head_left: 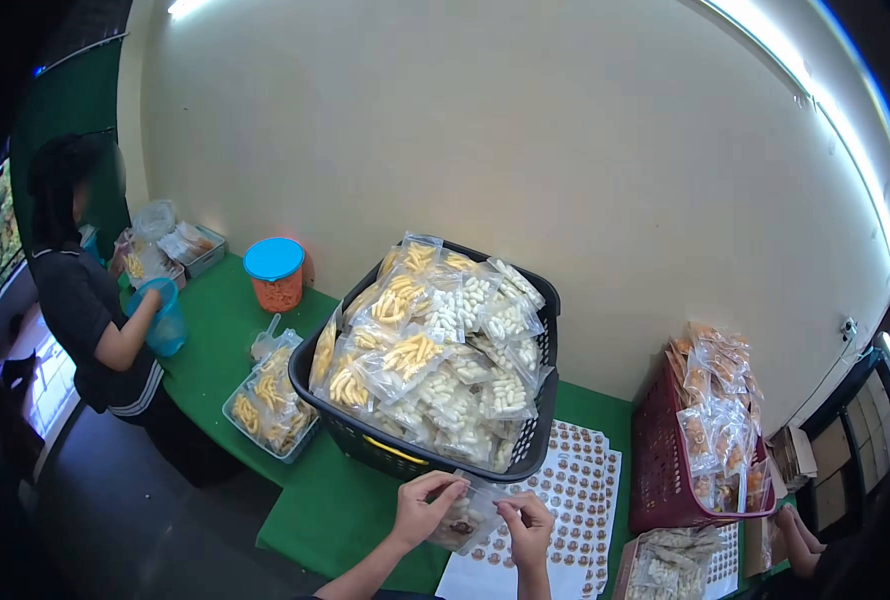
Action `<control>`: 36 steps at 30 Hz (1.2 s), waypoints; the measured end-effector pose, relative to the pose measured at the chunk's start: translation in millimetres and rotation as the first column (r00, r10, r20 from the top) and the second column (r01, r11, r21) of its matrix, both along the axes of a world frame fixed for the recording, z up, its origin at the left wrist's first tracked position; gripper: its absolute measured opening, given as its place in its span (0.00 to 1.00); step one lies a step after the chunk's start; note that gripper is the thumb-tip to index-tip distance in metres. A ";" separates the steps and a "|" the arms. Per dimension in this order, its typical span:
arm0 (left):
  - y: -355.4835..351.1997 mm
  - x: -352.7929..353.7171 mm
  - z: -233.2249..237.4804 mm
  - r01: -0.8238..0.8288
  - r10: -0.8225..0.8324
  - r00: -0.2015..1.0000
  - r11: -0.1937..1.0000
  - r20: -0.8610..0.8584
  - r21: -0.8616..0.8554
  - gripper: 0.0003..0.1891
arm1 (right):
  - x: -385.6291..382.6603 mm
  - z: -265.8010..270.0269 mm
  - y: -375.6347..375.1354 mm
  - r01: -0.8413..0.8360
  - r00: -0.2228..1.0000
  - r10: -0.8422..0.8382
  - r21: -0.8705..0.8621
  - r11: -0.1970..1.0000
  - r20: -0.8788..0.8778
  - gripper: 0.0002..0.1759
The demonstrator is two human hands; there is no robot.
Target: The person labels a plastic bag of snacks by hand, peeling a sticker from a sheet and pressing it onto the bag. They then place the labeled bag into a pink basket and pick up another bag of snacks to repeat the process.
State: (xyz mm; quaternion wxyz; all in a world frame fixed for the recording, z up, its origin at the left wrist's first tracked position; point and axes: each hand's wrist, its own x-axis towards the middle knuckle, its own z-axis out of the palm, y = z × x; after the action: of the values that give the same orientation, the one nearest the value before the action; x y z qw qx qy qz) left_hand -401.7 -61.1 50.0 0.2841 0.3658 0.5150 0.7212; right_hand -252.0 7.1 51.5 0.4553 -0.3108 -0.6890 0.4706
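My left hand (425, 512) is closed on the upper left corner of a small clear plastic bag (457, 530). The bag has a round brown sticker and some pale pieces inside. At its upper right edge, my right hand (528, 522) pinches the plastic. Just beyond both hands stands a black basket (365, 440), heaped with clear bags of yellow sticks (412, 352) and bags of white pieces (508, 392). Under and beside my right hand lie sheets of round stickers (575, 500).
A maroon basket (655, 460) of orange snack bags is at right, with a tray of pale bags (670, 568) before it. At left are a plastic tray (300, 450), a blue-lidded tub (274, 262) and a person (90, 310) holding a blue container (168, 325). Another person's hand (797, 540) shows far right.
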 end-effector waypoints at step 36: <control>-59.3 18.6 -19.6 0.135 -0.153 0.844 0.988 -0.514 -0.073 0.07 | 6.5 -24.3 -51.3 -0.201 0.962 0.160 -0.180 0.963 -0.220 0.12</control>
State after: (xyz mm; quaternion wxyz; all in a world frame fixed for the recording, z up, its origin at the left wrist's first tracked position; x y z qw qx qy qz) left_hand -383.1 -120.4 30.4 0.1944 0.5791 0.5559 0.5638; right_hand -245.5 -44.2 27.2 0.4446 -0.2412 -0.6133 0.6067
